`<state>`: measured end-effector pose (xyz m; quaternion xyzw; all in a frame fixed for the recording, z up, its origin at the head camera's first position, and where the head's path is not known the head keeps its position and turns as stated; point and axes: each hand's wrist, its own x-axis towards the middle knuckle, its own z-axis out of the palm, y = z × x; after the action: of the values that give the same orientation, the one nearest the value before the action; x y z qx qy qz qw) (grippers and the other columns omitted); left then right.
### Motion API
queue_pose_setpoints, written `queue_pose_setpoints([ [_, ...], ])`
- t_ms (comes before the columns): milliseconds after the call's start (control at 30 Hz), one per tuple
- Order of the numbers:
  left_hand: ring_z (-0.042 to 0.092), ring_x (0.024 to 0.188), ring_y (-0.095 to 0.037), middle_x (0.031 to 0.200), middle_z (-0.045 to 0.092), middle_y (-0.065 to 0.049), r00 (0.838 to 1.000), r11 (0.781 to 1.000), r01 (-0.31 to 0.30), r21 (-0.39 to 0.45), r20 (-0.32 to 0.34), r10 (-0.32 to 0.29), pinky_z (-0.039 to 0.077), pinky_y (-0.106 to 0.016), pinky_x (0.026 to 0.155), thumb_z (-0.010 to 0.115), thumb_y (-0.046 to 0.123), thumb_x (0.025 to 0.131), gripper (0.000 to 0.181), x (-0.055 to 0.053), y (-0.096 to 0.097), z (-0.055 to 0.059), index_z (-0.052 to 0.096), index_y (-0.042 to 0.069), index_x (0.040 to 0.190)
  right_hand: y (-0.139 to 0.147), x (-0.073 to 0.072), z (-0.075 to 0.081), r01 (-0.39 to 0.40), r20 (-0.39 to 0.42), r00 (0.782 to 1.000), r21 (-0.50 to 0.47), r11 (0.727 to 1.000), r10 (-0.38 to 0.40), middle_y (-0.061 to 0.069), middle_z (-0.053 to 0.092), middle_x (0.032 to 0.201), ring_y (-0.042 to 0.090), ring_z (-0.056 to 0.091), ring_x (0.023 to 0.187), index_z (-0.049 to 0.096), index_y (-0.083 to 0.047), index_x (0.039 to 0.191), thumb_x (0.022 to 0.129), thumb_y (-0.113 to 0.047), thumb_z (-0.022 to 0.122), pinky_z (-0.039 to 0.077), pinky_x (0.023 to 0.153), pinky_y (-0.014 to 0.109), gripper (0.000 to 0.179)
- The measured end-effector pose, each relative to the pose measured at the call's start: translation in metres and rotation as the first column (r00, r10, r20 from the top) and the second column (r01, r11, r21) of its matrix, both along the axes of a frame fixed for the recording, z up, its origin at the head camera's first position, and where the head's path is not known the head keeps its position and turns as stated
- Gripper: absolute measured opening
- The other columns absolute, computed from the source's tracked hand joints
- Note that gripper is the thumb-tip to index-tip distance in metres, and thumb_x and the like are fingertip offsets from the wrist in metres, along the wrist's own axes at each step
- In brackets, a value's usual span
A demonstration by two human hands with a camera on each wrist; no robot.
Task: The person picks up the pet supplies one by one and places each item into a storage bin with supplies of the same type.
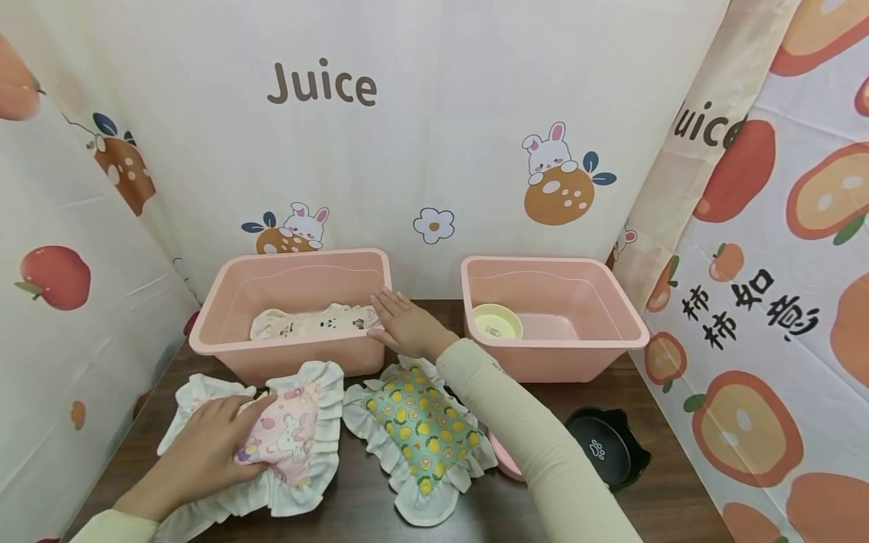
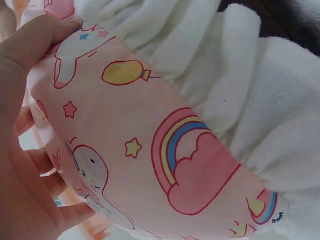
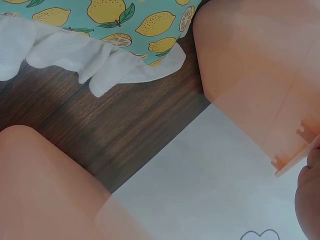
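Note:
My left hand (image 1: 210, 449) grips a pink cushion (image 1: 292, 434) with white ruffles, printed with rabbits and rainbows. In the left wrist view, its thumb lies over the cushion's printed face (image 2: 125, 165) and the other fingers curl round the edge. At the right end of the left pink bin (image 1: 292, 348), my right hand (image 1: 410, 324) rests on the rim with its fingers extended. A cream printed cloth (image 1: 315, 323) lies inside that bin. Below the right hand, a green lemon-print cushion (image 1: 424, 426) with white ruffles lies on the table.
The right pink bin (image 1: 563, 358) holds a yellow bowl (image 1: 498, 320). A black bowl (image 1: 600, 445) with a paw print stands at the table's right. Part of a pink dish (image 1: 505, 456) shows beside the right sleeve. Printed curtains (image 1: 475, 113) enclose the wooden table (image 1: 366, 501).

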<state>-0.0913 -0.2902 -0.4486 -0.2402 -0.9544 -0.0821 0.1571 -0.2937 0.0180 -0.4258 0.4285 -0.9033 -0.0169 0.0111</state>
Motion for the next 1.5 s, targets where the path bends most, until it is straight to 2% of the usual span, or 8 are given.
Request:
queue_pose_setpoints([
  [200, 0.055, 0.100, -0.039, 0.109, 0.059, -0.016, 0.998, 1.000, 0.022, 0.012, -0.055, -0.021, 0.040, -0.056, 0.084, 0.088, 0.044, 0.050, 0.096, 0.000, 0.000, 0.016, 0.053, 0.012, 0.134, 0.000, 0.002, 0.003, 0.011, 0.022, 1.000, -0.001, 1.000, -0.011, 0.011, 0.010, 0.161, 0.024, 0.004, 0.148, 0.010, -0.003, 0.153, 0.102, -0.051, 0.022, 0.003, 0.119, 0.033, 0.071],
  [433, 0.052, 0.102, -0.041, 0.112, 0.058, -0.020, 0.998, 1.000, 0.019, 0.011, -0.066, -0.018, 0.038, -0.057, 0.086, 0.086, 0.045, 0.053, 0.097, -0.002, 0.002, 0.032, 0.050, 0.012, 0.137, 0.000, 0.001, -0.001, 0.010, 0.006, 1.000, -0.012, 1.000, -0.010, 0.011, 0.012, 0.160, 0.025, 0.005, 0.148, 0.013, -0.002, 0.153, 0.102, -0.051, 0.023, 0.004, 0.120, 0.034, 0.072],
  [567, 0.052, 0.100, -0.040, 0.111, 0.057, -0.020, 0.996, 0.999, 0.032, 0.010, -0.089, -0.031, 0.038, -0.056, 0.085, 0.086, 0.048, 0.054, 0.097, -0.008, 0.002, 0.040, 0.051, 0.012, 0.136, 0.000, 0.000, -0.001, 0.009, 0.004, 1.000, -0.014, 1.000, -0.009, 0.011, 0.012, 0.160, 0.025, 0.005, 0.148, 0.014, -0.001, 0.153, 0.102, -0.051, 0.023, 0.005, 0.120, 0.034, 0.071],
  [767, 0.054, 0.092, -0.037, 0.103, 0.058, -0.016, 0.991, 0.999, 0.038, -0.006, -0.128, -0.039, 0.041, -0.055, 0.078, 0.088, 0.044, 0.049, 0.100, -0.017, 0.002, 0.056, 0.050, 0.013, 0.137, 0.002, 0.002, 0.002, 0.016, 0.009, 1.000, -0.009, 1.000, -0.016, 0.012, 0.012, 0.160, 0.024, 0.002, 0.148, 0.011, -0.003, 0.153, 0.102, -0.052, 0.023, 0.004, 0.119, 0.034, 0.072],
  [967, 0.054, 0.094, -0.037, 0.109, 0.058, -0.018, 0.988, 0.999, 0.050, -0.011, -0.148, -0.051, 0.041, -0.055, 0.080, 0.086, 0.051, 0.052, 0.097, -0.022, 0.002, 0.067, 0.052, 0.011, 0.134, 0.002, 0.001, -0.001, 0.006, 0.014, 1.000, -0.031, 0.999, -0.006, 0.011, 0.008, 0.160, 0.025, 0.004, 0.148, 0.011, -0.002, 0.153, 0.102, -0.051, 0.023, 0.003, 0.119, 0.034, 0.072],
  [1133, 0.052, 0.098, -0.041, 0.114, 0.057, -0.021, 0.989, 0.999, 0.046, -0.016, -0.141, -0.048, 0.039, -0.058, 0.083, 0.088, 0.046, 0.050, 0.099, -0.025, 0.001, 0.075, 0.052, 0.012, 0.135, 0.000, 0.001, -0.002, -0.001, 0.006, 1.000, -0.034, 0.999, 0.002, 0.011, 0.009, 0.161, 0.026, 0.007, 0.148, 0.010, -0.002, 0.153, 0.102, -0.051, 0.023, 0.005, 0.120, 0.034, 0.072],
  [1300, 0.051, 0.100, -0.042, 0.117, 0.055, -0.023, 0.988, 0.998, 0.057, -0.016, -0.142, -0.058, 0.038, -0.059, 0.085, 0.084, 0.052, 0.057, 0.098, -0.032, 0.000, 0.083, 0.049, 0.012, 0.139, 0.000, 0.002, -0.001, 0.005, 0.001, 1.000, -0.023, 1.000, -0.005, 0.011, 0.009, 0.161, 0.026, 0.007, 0.148, 0.010, -0.002, 0.153, 0.102, -0.051, 0.023, 0.006, 0.120, 0.035, 0.072],
  [1500, 0.050, 0.103, -0.044, 0.118, 0.054, -0.025, 0.987, 0.999, 0.035, -0.029, -0.154, -0.039, 0.038, -0.062, 0.086, 0.091, 0.037, 0.047, 0.104, -0.044, 0.001, 0.094, 0.048, 0.011, 0.139, 0.001, 0.002, -0.001, 0.001, 0.000, 1.000, -0.030, 1.000, -0.001, 0.012, 0.010, 0.160, 0.027, 0.008, 0.148, 0.011, -0.001, 0.153, 0.103, -0.050, 0.025, 0.006, 0.120, 0.035, 0.071],
])
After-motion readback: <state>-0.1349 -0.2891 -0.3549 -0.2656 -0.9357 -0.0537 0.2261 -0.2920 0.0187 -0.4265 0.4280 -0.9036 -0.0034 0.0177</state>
